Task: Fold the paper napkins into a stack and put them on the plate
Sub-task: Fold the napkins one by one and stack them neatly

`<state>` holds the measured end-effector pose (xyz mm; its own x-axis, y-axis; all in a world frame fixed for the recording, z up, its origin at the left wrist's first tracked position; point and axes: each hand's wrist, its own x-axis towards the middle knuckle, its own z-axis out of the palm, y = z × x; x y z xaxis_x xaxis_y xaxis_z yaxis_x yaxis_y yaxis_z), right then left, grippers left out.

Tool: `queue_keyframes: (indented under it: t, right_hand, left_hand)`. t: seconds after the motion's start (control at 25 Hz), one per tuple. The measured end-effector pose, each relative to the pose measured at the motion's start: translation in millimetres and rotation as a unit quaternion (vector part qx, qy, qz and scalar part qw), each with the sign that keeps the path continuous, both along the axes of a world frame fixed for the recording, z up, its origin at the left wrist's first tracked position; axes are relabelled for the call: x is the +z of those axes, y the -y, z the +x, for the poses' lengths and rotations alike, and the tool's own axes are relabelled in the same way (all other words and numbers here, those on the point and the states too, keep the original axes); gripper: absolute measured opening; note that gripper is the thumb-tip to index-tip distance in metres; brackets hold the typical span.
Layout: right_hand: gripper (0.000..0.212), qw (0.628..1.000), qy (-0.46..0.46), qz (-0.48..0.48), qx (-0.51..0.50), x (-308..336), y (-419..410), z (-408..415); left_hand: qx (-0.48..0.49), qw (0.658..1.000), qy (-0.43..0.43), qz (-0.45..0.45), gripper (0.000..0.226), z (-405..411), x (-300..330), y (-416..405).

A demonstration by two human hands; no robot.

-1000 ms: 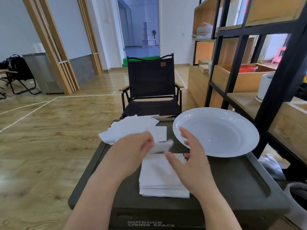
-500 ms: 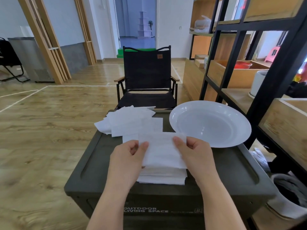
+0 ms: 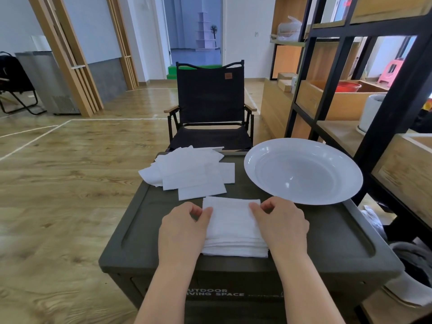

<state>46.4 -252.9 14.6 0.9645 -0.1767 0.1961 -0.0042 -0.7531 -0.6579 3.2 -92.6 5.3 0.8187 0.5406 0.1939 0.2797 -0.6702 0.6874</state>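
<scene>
A stack of folded white napkins (image 3: 232,230) lies on the dark green box lid (image 3: 327,235) near its front edge. My left hand (image 3: 183,232) pinches the top napkin's left edge, thumb on the paper. On the right edge, my right hand (image 3: 281,225) pinches the same napkin. A loose pile of unfolded napkins (image 3: 189,170) lies at the lid's far left. The empty white plate (image 3: 304,174) stands at the far right, overhanging the lid.
A black folding chair (image 3: 210,108) stands just behind the box. A black-framed wooden shelf unit (image 3: 374,101) rises close on the right, next to the plate. Wooden floor spreads out to the left.
One second ago both hands held a napkin in the air mid-fold. They spread it flat and have lowered it onto the folded stack, where they now hold its two side edges.
</scene>
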Motion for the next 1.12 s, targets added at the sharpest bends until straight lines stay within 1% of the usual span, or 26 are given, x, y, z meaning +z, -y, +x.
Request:
queue_keyframes:
  t: [0.12, 0.2, 0.28, 0.36, 0.4, 0.48, 0.52, 0.56, 0.64, 0.72, 0.76, 0.84, 0.88, 0.96, 1.04, 1.08, 1.12]
  right_hand:
    - [0.026, 0.999, -0.024, -0.031, -0.028, -2.7, -2.0, -3.6]
    - [0.026, 0.999, -0.022, -0.021, -0.036, -1.5, -3.0, -4.7]
    - [0.027, 0.999, 0.016, 0.029, -0.035, 1.4, -2.5, -4.9]
    - [0.025, 0.993, 0.069, 0.091, -0.029, 4.0, -2.0, -4.3]
    - [0.022, 0.990, 0.085, 0.114, -0.025, 5.4, -2.0, -3.8]
    - [0.016, 0.985, 0.089, 0.144, -0.015, 7.0, -2.3, -1.8]
    - [0.015, 0.984, 0.084, 0.156, -0.010, 6.6, -2.2, -0.4]
    - [0.015, 0.983, 0.080, 0.167, -0.005, 6.2, -2.1, 1.2]
    - [0.014, 0.980, 0.085, 0.182, 0.002, 5.4, -1.1, 4.4]
    - [0.012, 0.977, 0.094, 0.190, 0.005, 4.5, -0.7, 6.3]
    - [0.010, 0.977, 0.096, 0.192, 0.005, 3.8, -0.5, 6.7]
    - [0.009, 0.978, 0.092, 0.189, 0.015, 3.0, 0.5, 6.6]
    - [0.012, 0.978, 0.090, 0.186, 0.034, 3.9, 1.0, 6.4]
    - [0.029, 0.977, 0.087, 0.160, 0.113, 5.9, 1.6, 4.7]
    - [0.047, 0.973, 0.092, 0.089, 0.194, 8.4, -1.9, 0.2]
    - [0.053, 0.968, 0.106, 0.056, 0.221, 8.9, -4.7, -1.5]
    - [0.053, 0.962, 0.132, 0.037, 0.238, 9.1, -7.6, -2.7]
  left_hand:
    - [-0.010, 0.999, -0.040, -0.001, 0.024, 0.3, -2.3, -0.9]
    - [-0.007, 0.998, -0.054, 0.010, 0.025, 5.6, 1.9, -6.9]
    - [0.013, 0.998, -0.028, 0.048, 0.022, 21.2, 11.2, -22.1]
    - [0.017, 0.993, 0.005, 0.117, 0.015, 43.0, 19.3, -43.2]
    - [-0.013, 0.986, -0.009, 0.168, 0.022, 55.0, 21.7, -52.2]
    - [-0.112, 0.958, -0.076, 0.252, 0.040, 77.2, 20.6, -64.8]
    - [-0.152, 0.946, -0.101, 0.267, 0.041, 85.8, 18.3, -68.8]
    - [-0.171, 0.940, -0.112, 0.273, 0.037, 92.1, 15.7, -71.5]
    - [-0.167, 0.931, -0.099, 0.309, 0.029, 101.1, 9.1, -76.1]
    - [-0.145, 0.917, -0.079, 0.363, 0.028, 104.1, 5.5, -75.9]
    - [-0.133, 0.916, -0.061, 0.375, 0.028, 102.7, 6.5, -73.3]
    - [-0.113, 0.928, -0.011, 0.356, 0.025, 92.9, 12.5, -64.2]
    - [-0.115, 0.935, 0.013, 0.335, 0.022, 84.4, 17.0, -58.3]
    - [-0.147, 0.943, 0.042, 0.296, 0.014, 59.4, 30.6, -42.0]
    - [-0.197, 0.927, 0.072, 0.311, 0.009, 29.3, 46.5, -26.0]
    - [-0.223, 0.912, 0.094, 0.332, 0.006, 15.1, 54.1, -21.0]
    - [-0.249, 0.897, 0.119, 0.344, 0.003, 2.9, 61.3, -17.7]
